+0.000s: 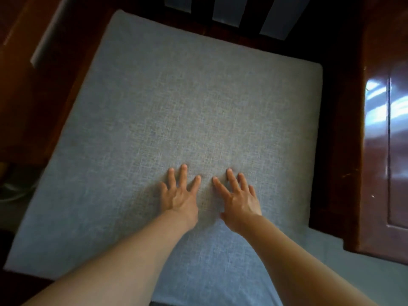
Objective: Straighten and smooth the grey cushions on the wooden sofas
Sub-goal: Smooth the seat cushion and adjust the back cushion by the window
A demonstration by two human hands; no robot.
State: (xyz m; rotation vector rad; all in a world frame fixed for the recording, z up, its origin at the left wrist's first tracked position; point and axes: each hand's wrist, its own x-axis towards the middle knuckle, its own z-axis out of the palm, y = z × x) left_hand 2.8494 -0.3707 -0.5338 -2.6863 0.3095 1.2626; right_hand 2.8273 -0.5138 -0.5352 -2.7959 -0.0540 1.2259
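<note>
A large square grey cushion (176,102) lies flat on the seat of a dark wooden sofa (344,151) and fills most of the view. It sits slightly turned in the frame, its far right corner near the backrest. My left hand (180,195) and my right hand (238,199) rest palm down side by side on the cushion's middle, fingers straight and spread, pressing the fabric. Both forearms reach in from the bottom edge. The cloth around the hands looks flat, without visible folds.
A glossy wooden armrest (386,140) runs along the right side. Another wooden arm (44,62) slants along the left. Dark backrest slats (249,12) stand at the top. A dark gap shows between the cushion's right edge and the frame.
</note>
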